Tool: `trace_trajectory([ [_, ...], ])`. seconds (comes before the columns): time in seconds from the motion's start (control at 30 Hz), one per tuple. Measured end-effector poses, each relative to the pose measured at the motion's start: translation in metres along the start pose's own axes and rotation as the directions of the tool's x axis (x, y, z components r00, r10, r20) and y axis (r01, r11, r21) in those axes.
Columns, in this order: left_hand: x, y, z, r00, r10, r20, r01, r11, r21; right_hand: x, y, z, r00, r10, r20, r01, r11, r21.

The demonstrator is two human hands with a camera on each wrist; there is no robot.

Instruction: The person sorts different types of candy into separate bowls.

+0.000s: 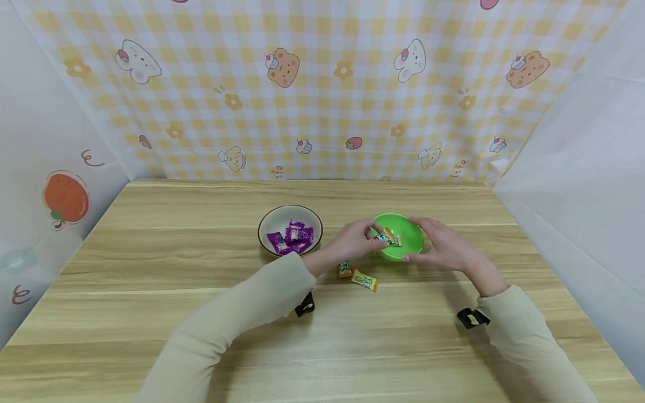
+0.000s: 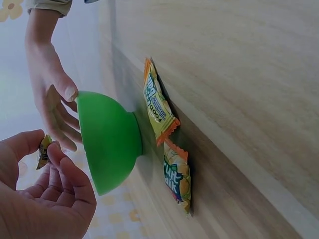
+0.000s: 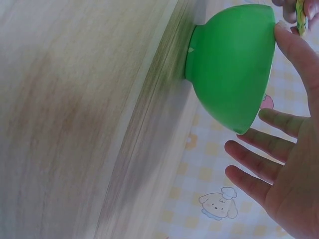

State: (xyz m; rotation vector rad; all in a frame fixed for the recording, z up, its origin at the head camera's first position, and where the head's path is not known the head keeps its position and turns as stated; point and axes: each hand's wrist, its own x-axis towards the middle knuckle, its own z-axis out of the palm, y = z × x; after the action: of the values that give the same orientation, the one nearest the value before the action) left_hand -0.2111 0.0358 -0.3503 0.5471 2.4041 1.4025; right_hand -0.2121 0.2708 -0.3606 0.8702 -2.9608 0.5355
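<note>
My left hand (image 1: 353, 240) pinches a small yellow-green wrapped candy (image 2: 44, 152) between thumb and forefinger, at the left side of the green bowl's opening. The green bowl (image 1: 412, 238) stands upright on the table, with another wrapped candy (image 1: 397, 241) visible inside it. At the bowl's right side is my right hand (image 1: 445, 246), its thumb and a fingertip touching the rim while the fingers stay spread and fairly straight. Two more wrapped candies lie on the table before the bowl: a yellow one (image 1: 365, 280) with orange ends and a second one (image 1: 345, 270), partly hidden by the left wrist.
A pale bowl (image 1: 269, 222) with a dark rim stands left of the green one, holding several purple-wrapped candies (image 1: 294, 235). The wooden table (image 1: 126, 257) is bordered by a checked cloth (image 1: 312, 112) at the back and pale sheets at both sides.
</note>
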Motion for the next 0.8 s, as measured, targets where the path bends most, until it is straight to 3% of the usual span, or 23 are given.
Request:
trace_trajectory([
  [0.33,0.015,0.005,0.006,0.997,0.038,-0.068,-0.035,0.998,0.047,0.0,-0.001,-0.001,1.0,-0.002,0.0,0.002,1.0,0.008],
  [0.47,0.018,0.009,0.008,0.996,0.052,-0.074,-0.051,0.998,0.022,0.0,-0.001,-0.001,1.0,-0.002,0.004,0.002,1.0,0.009],
  [0.8,0.009,0.009,0.002,0.989,0.102,-0.109,-0.095,0.993,0.068,0.0,-0.001,-0.001,1.0,-0.002,0.011,0.002,1.0,0.027],
])
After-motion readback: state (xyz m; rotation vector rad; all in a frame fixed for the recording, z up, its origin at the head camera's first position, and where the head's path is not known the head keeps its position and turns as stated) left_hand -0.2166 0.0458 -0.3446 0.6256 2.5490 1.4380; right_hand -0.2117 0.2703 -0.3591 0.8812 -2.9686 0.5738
